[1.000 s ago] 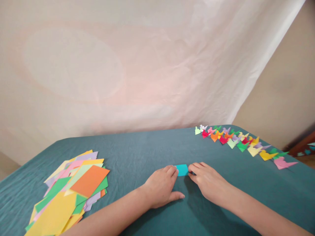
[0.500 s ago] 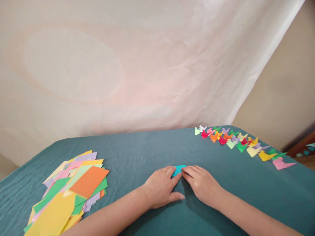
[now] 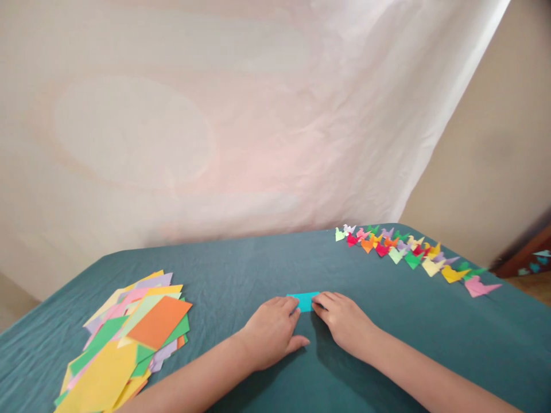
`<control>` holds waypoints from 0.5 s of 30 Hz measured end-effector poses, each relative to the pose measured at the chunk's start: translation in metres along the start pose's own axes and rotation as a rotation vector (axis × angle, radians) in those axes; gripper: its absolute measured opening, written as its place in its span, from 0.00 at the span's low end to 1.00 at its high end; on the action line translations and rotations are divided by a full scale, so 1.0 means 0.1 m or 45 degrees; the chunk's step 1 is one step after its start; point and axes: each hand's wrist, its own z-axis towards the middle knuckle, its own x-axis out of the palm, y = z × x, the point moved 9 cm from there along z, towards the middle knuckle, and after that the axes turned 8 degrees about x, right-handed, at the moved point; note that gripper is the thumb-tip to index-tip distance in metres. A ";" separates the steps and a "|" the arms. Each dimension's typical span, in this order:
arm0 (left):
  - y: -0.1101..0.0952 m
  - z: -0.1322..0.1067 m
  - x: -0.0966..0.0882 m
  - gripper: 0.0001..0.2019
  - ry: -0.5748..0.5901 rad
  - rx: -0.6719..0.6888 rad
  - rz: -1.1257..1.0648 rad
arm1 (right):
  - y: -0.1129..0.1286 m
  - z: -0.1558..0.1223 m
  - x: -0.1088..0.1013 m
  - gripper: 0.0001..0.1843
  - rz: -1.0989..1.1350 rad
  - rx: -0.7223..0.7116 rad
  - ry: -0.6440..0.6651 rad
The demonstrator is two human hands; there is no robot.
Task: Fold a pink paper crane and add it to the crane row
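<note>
A small bright-blue piece of folded paper lies as a narrow rectangle on the dark green tablecloth. At its left end, the fingertips of my left hand rest on the paper, with the thumb spread out on the cloth below. My right hand has its thumb and fingers pinched together on the right end of the paper. Both ends are partly covered by fingers, while the middle shows between the hands.
A loose pile of coloured paper sheets spreads over the left of the table, an orange sheet on top. Rows of small folded paper birds stand at the right rear. Behind the table hangs a pale curtain.
My left hand has slid left, so more of the blue paper shows between the hands. The right hand still pinches the right end. The view has shifted slightly.
</note>
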 end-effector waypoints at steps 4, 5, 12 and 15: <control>-0.01 -0.06 -0.03 0.21 0.024 -0.093 -0.024 | -0.02 -0.01 -0.02 0.12 0.003 -0.007 0.021; -0.02 -0.07 -0.04 0.20 0.020 -0.116 -0.032 | -0.03 -0.01 -0.03 0.12 0.009 -0.011 0.022; -0.08 -0.13 -0.08 0.17 0.007 -0.238 -0.046 | -0.11 -0.07 -0.12 0.14 0.035 -0.001 -0.002; -0.09 -0.14 -0.11 0.17 -0.001 -0.273 -0.034 | -0.17 -0.09 -0.15 0.15 0.019 0.039 -0.010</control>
